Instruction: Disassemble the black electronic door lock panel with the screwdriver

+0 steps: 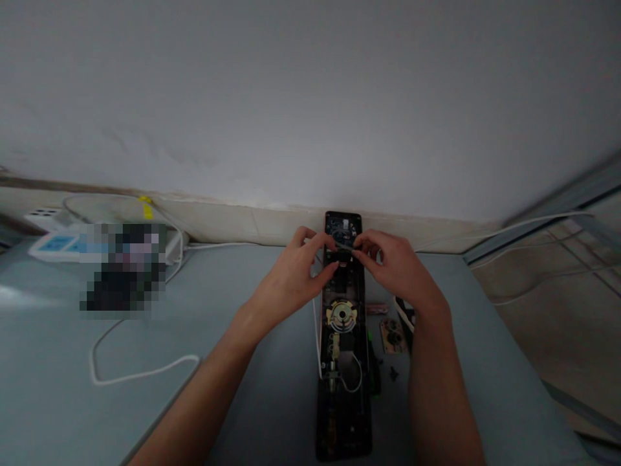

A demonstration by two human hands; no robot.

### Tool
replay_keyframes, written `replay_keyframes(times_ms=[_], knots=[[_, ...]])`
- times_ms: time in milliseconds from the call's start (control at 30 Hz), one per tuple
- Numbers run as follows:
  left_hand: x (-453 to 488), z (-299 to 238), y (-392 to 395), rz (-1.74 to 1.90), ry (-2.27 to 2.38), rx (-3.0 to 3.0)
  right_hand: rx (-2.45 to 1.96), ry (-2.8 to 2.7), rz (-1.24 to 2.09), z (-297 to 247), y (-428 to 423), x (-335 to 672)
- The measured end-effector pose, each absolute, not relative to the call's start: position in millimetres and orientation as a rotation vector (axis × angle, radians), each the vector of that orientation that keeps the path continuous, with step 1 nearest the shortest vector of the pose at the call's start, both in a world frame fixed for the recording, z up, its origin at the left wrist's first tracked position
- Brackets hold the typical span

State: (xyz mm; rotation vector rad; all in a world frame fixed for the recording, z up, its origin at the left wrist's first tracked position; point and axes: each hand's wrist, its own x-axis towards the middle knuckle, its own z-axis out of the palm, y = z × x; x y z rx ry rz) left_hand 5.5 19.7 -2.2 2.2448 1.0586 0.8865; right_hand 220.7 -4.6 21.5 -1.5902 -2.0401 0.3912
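A long black opened housing (344, 414) with electronics inside lies lengthwise before me, its far end near the wall. My left hand (303, 265) reaches its upper part from the left, thumb and forefinger curled towards each other over the inside. From the right, my right hand (388, 259) has its thumb and fingers pinched at the same spot. A thin pale strand (345, 247) shows between the fingertips; it is too small and dark to identify. Below the hands sits a round metal part (342, 315), and a white wire (359, 378) loops lower down.
Right of the housing lie a small square plate (392, 336), a black-and-green tool (374, 372) and small dark pieces (394, 373). A white power strip (53, 246) and a blurred-out object (126, 272) are at left. White cable (145, 375) crosses the grey-blue table (272, 401).
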Motion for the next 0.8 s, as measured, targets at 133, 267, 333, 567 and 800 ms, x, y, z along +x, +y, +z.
replay_keyframes(times_ms=[133, 267, 333, 567, 800], knots=[[11, 7, 12, 0.849, 0.967, 2.28, -1.619, -2.027, 0.332, 23, -6, 227], [15, 8, 8, 0.803, 0.926, 2.275, -1.638, -2.027, 0.323, 23, -7, 230], [15, 7, 8, 0.789, 0.912, 2.271, -1.644, -2.019, 0.33, 25, -8, 230], [19, 12, 3, 0.627, 0.768, 2.365, -1.722, -2.016, 0.43, 34, -24, 242], [30, 11, -9, 0.383, 0.567, 2.491, -1.981, -2.078, 0.659, 9, -67, 251]])
